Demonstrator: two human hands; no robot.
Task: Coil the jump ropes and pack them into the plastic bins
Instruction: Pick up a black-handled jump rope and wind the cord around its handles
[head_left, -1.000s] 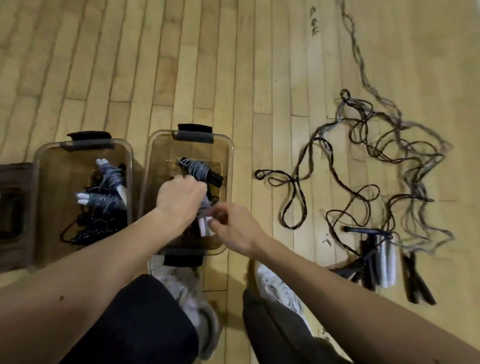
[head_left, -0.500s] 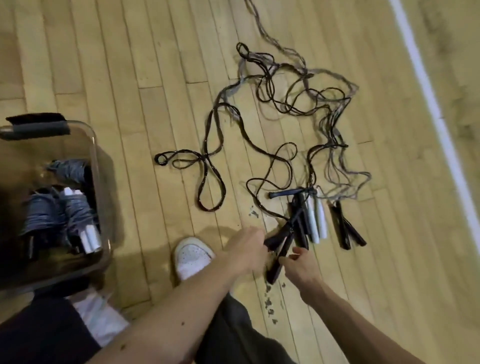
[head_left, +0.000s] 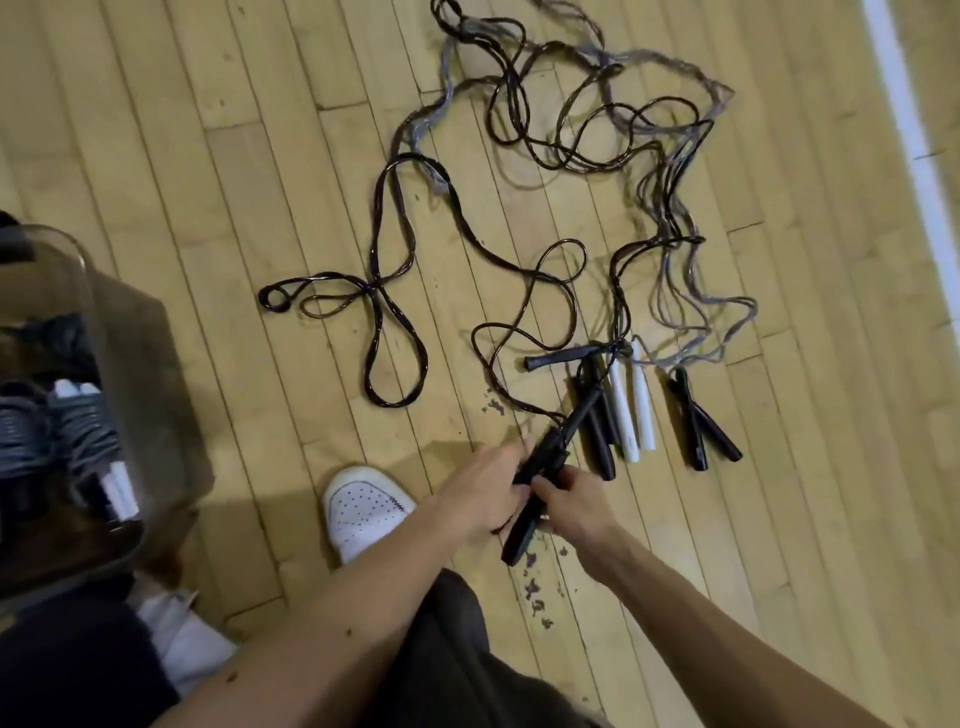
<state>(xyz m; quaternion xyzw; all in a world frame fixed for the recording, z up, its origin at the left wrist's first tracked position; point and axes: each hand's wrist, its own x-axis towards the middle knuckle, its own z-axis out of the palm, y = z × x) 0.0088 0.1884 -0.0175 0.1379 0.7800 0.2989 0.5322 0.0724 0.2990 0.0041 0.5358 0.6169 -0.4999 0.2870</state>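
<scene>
Left hand (head_left: 480, 491) and right hand (head_left: 574, 506) both curl fingers round black handles (head_left: 521, 535) (rope (head_left: 375, 285) trailing across floor (head_left: 208, 156)).

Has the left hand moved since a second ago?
Yes. The left hand has moved rightward, out of the plastic bin, and now grips a black handle over the floor.

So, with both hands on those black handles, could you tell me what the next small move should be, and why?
Probably lift the black handles toward the body to draw their rope out of the tangle. The left hand and right hand both grip them, but the rope lies looped on the floor among other ropes, so coiling cannot start yet.
</scene>
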